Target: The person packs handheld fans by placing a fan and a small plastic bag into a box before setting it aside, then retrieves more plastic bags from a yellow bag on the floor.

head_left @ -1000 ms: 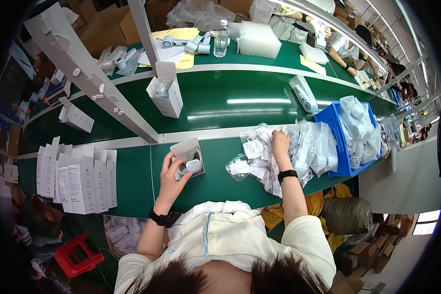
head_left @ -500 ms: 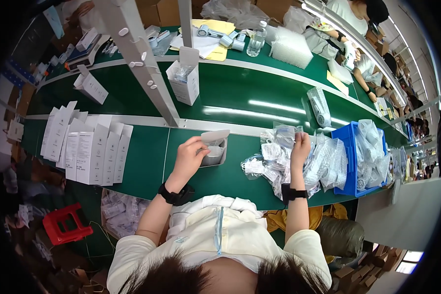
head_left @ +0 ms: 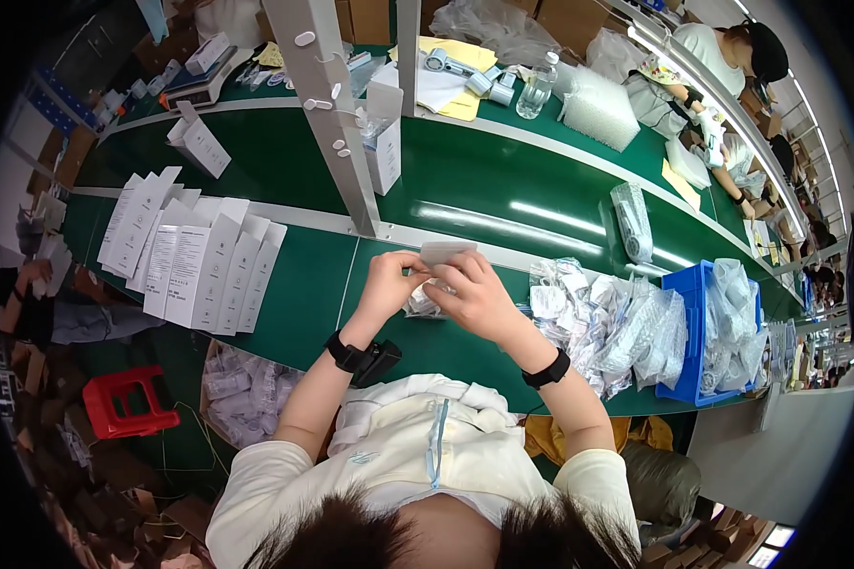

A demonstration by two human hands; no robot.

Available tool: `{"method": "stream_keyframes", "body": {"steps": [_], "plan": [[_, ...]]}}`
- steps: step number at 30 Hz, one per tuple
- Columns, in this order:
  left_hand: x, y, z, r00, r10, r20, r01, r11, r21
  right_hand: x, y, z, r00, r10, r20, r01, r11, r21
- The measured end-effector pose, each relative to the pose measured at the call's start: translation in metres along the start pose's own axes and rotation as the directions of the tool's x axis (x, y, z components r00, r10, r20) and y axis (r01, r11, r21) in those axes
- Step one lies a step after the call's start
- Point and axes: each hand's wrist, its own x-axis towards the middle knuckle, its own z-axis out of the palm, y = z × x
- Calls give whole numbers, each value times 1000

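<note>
A small white box [head_left: 449, 252] stands before me on the green table, its raised flap showing behind my fingers. My left hand [head_left: 389, 284] is closed on the box's left side, fingertips at the opening. My right hand [head_left: 474, 296] bends over the opening from the other side, its fingers closed and nearly meeting the left ones. Below its thumb shows part of a clear plastic bag [head_left: 421, 303]; what is inside the bag is mostly hidden. To the right of this hand lies a pile of small clear bags [head_left: 569, 308] with white parts.
Several open white boxes [head_left: 194, 261] stand in a row at left. A blue bin [head_left: 683, 327] with bagged items is at right, bubble-wrapped packs [head_left: 647, 332] beside it. A metal post [head_left: 337, 133] rises at the table's far edge. Across the green belt, a person [head_left: 707, 114] works.
My right hand has moved left from the bag pile to the box, carrying a clear bag. My left hand has stayed at the box. The whole view has shifted slightly.
</note>
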Motion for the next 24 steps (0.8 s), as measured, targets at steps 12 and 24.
{"method": "stream_keyframes", "body": {"steps": [12, 24], "plan": [[-2, -7, 5, 999, 14, -37, -16, 998, -59, -9, -10, 0, 951, 281, 127, -286, 958, 24], [-16, -3, -6, 998, -16, -56, 6, 984, -176, -15, -25, 19, 920, 290, 265, -228, 943, -242]]}}
